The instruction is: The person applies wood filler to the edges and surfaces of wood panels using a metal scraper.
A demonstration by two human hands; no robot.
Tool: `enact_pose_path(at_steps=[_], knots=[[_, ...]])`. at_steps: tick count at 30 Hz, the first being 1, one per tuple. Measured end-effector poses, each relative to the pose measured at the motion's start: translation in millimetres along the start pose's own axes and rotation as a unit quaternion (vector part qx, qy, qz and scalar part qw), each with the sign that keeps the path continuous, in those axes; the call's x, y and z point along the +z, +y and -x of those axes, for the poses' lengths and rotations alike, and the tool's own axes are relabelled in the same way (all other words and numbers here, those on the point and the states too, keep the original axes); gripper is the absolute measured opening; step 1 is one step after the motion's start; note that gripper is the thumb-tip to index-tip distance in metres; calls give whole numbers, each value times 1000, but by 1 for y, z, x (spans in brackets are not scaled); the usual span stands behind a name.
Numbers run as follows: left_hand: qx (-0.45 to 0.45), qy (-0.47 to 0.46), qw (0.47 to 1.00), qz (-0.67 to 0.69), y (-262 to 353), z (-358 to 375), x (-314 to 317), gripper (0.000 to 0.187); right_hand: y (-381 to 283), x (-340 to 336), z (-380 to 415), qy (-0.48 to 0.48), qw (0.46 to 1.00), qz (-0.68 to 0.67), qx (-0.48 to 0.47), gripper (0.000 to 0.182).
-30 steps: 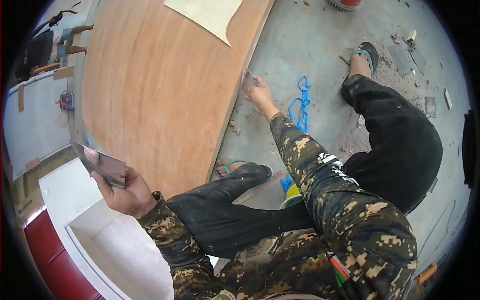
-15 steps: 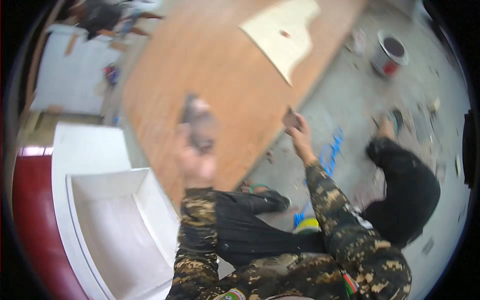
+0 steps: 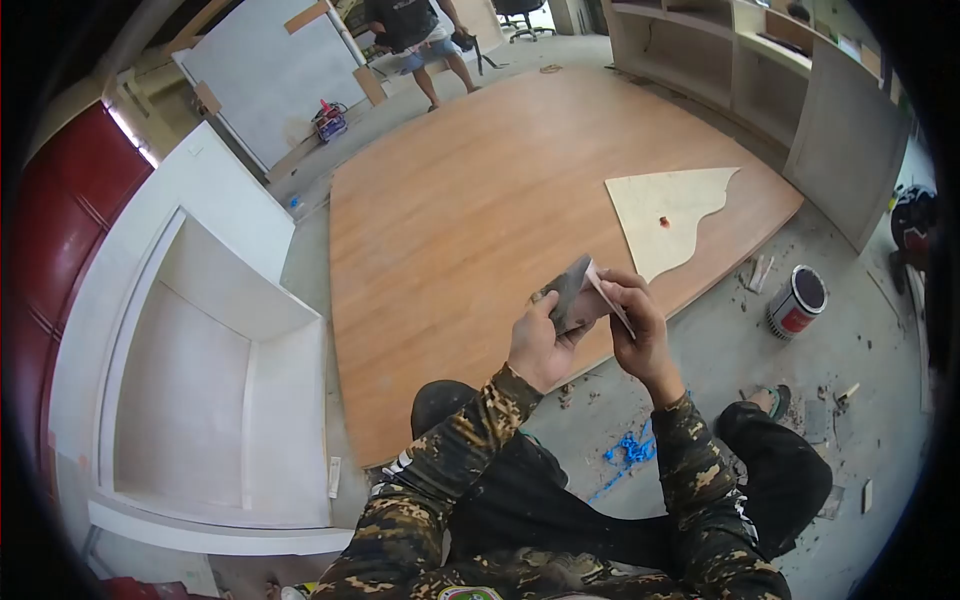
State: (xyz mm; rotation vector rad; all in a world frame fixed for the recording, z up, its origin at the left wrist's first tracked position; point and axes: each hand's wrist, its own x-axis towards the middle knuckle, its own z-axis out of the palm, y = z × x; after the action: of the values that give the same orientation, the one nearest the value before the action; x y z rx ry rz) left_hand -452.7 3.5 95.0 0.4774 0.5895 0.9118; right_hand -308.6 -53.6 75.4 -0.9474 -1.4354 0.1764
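My left hand [image 3: 541,342] and my right hand [image 3: 643,338] are close together in front of me, above the near right edge of a broad wooden panel [image 3: 450,220]. Between them is a folded sheet of sandpaper [image 3: 585,311], dark grey on one face and pinkish-brown on the other. The left fingers pinch its grey side, and the right fingers grip the raised fold on the right. Just beyond my hands, a pale cut-out sheet [image 3: 655,195] with one wavy edge and a small reddish spot lies on the panel.
A white open box-shaped cabinet [image 3: 290,400] stands at left. On the floor at right are a paint can [image 3: 798,302], blue string [image 3: 632,450] and debris. A person [image 3: 425,40] stands beyond the panel, and shelving [image 3: 720,60] is at the far right.
My hands were apart, each holding a piece, the left one blurred; now they have come together on the folded sandpaper. My view has swung, showing more of the panel and room.
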Motion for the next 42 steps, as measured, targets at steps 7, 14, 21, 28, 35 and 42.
enact_pose_path(at_steps=[7,14,21,28,35,42], knots=[[158,-88,983,-16,24,11,-4,21,2,-4,11,-95,991,78,59,50],[414,1,897,-159,30,4,-16,19,-13,-16,4,-25,987,115,108,56],[459,17,867,-193,25,1,-21,20,-78,-1,-45,-139,946,282,-78,46],[468,27,846,-255,25,-2,-31,22,-57,29,-32,-150,932,310,-110,33],[561,67,790,-237,67,-1,-33,26,29,10,41,-167,945,-197,203,42],[376,-2,924,-62,83,27,-53,31,109,14,136,99,635,-648,409,57]])
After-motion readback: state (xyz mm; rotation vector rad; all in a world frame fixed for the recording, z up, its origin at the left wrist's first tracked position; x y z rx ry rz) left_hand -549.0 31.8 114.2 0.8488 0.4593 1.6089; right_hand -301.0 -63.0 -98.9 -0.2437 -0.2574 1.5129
